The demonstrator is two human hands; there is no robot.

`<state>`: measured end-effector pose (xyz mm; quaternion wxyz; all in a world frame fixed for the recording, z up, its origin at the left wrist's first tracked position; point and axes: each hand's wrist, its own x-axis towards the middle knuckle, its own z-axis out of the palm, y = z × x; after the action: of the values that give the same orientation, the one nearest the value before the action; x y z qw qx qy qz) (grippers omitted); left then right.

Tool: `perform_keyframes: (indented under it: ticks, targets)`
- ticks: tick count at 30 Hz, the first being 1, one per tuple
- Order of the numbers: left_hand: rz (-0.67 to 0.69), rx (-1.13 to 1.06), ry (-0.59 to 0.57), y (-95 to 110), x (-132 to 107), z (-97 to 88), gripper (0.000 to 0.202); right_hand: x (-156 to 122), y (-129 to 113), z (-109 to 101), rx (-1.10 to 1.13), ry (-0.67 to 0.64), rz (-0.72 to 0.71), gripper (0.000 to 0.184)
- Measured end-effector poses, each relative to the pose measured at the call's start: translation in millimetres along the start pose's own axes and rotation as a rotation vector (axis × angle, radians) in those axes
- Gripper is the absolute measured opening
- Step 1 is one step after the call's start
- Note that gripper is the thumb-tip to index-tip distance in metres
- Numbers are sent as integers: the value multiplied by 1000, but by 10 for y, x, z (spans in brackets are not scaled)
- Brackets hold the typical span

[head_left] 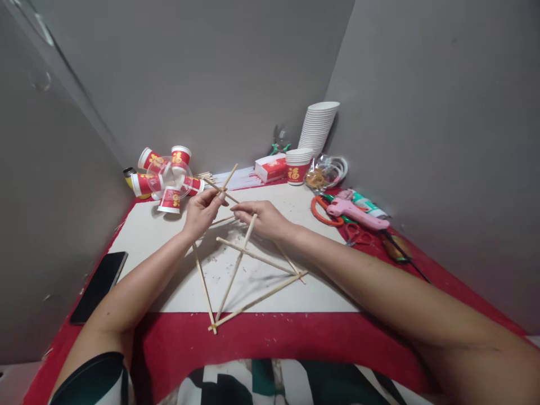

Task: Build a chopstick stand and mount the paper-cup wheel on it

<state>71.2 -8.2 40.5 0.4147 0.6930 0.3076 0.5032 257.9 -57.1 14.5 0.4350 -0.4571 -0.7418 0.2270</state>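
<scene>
My left hand (205, 211) pinches two thin wooden sticks (230, 175) where they cross, above the far part of the white board. Close by on the right, my right hand (264, 218) has its fingertips pressed together near the sticks; what they hold, if anything, is too small to make out. Both hands are over a frame of wooden sticks (261, 298), which has joined corners at the front and the right. Yellowish bands seem to bind these corners. Two more sticks (244, 249) cross in the middle and rise at a slant. The far corner is partly hidden by my hands.
A white board (139, 236) lies on the red tabletop (270, 343). Red paper cups joined in a ring (170, 199) stand far left, a phone (99, 287) near left. Stacked cups (318, 126), a tissue box (270, 169), a pink glue gun (358, 215) and scissors (358, 235) are right.
</scene>
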Motion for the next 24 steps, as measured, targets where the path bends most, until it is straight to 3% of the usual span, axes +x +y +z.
perform_keyframes:
  ticks: [6, 13, 24]
  targets:
    - [33, 19, -6, -152, 179, 121, 41, -6, 102, -87, 57, 123, 33, 24]
    - [68, 33, -43, -240, 267, 81, 42, 138, 74, -273, -27, 270, -1, 22]
    - [159, 41, -89, -293, 243, 168, 42, 322, 143, -123, 77, 192, -95, 22]
